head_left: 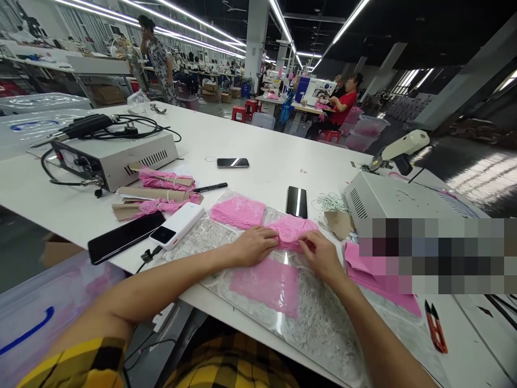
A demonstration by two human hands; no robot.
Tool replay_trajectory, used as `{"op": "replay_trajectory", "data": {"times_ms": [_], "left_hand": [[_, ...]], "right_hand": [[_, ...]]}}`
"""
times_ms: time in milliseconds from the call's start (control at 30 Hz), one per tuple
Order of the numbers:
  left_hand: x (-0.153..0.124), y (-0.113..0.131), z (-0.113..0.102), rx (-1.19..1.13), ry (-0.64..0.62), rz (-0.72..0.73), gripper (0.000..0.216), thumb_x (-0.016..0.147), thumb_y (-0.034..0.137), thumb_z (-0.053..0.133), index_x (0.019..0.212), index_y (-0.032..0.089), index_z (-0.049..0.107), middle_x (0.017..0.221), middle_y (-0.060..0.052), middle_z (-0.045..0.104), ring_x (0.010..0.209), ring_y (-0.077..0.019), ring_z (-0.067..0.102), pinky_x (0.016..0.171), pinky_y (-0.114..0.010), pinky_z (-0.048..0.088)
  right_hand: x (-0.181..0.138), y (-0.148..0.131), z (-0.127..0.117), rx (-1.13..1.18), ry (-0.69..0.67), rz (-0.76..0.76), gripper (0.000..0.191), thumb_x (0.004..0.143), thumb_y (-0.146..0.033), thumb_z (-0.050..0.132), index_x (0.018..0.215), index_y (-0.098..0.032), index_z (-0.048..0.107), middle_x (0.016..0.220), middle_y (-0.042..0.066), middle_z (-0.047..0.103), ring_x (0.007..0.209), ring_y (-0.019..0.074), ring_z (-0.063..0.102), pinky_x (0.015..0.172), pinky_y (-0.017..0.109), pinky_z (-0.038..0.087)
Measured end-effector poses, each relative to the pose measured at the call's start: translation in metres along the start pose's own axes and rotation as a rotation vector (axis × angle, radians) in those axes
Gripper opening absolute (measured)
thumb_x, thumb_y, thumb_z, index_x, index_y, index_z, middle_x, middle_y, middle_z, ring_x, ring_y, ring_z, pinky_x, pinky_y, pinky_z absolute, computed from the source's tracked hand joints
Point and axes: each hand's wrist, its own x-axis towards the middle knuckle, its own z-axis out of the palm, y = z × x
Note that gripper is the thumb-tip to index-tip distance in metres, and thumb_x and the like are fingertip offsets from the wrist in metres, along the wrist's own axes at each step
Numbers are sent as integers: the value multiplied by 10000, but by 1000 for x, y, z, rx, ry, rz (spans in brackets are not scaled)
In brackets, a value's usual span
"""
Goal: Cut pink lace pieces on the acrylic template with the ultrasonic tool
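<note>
A bunched piece of pink lace lies on a clear plastic sheet over the white table. My left hand pinches its left edge with curled fingers. My right hand grips its right edge, fingers closed. Another pink lace piece rests just behind my left hand. A flat pink lace panel lies in front, between my forearms.
A white power bank and dark phone lie left. Two more phones sit behind. Bundled pink lace on card, grey machine boxes, red snips, and seated workers at the back.
</note>
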Motion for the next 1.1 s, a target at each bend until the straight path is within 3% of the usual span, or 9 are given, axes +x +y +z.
{"op": "replay_trajectory", "data": {"times_ms": [167, 333, 533, 633, 800, 1100], "left_hand": [[4, -4, -5, -54, -11, -42, 224, 968, 223, 515, 1076, 169, 704, 1211, -85, 683, 1103, -218, 641, 1003, -368, 473], [11, -10, -9, -112, 8, -133, 216, 960, 183, 505, 1032, 161, 708, 1114, -68, 713, 1005, -179, 669, 909, -296, 516], [9, -16, -8, -139, 5, -233, 178, 912, 167, 564, 1034, 148, 692, 1067, -76, 699, 1012, -195, 649, 900, -300, 517], [7, -15, -6, -144, -22, -235, 160, 872, 164, 612, 1014, 157, 685, 1081, -73, 687, 1026, -206, 641, 899, -305, 512], [7, -13, -5, -131, -38, -258, 171, 853, 172, 632, 1019, 164, 674, 1096, -78, 672, 1033, -219, 632, 892, -319, 507], [15, -12, -1, -97, 9, -311, 126, 901, 263, 614, 930, 169, 693, 972, -60, 685, 941, -208, 642, 799, -297, 509]], "right_hand": [[29, 19, -3, 19, 73, 94, 268, 855, -399, 503, 737, -187, 618, 648, 10, 607, 577, 140, 525, 593, 291, 438], [45, 13, -4, 17, 164, 89, 297, 880, -364, 419, 879, -168, 642, 842, 83, 651, 685, 170, 574, 647, 327, 468], [19, -17, 11, 32, -136, -118, 139, 794, -335, 599, 855, -232, 671, 887, 28, 667, 769, 158, 602, 632, 263, 453], [16, -20, 19, -14, -160, -111, 108, 803, -284, 571, 812, -224, 661, 871, 37, 658, 804, 172, 595, 637, 265, 427], [25, -13, 22, -4, -177, -70, 212, 844, -308, 488, 786, -217, 670, 797, 34, 664, 729, 165, 590, 663, 288, 437], [34, 4, 23, 133, -242, 53, 240, 840, -394, 566, 757, -192, 667, 750, 17, 684, 693, 155, 606, 681, 310, 468]]}}
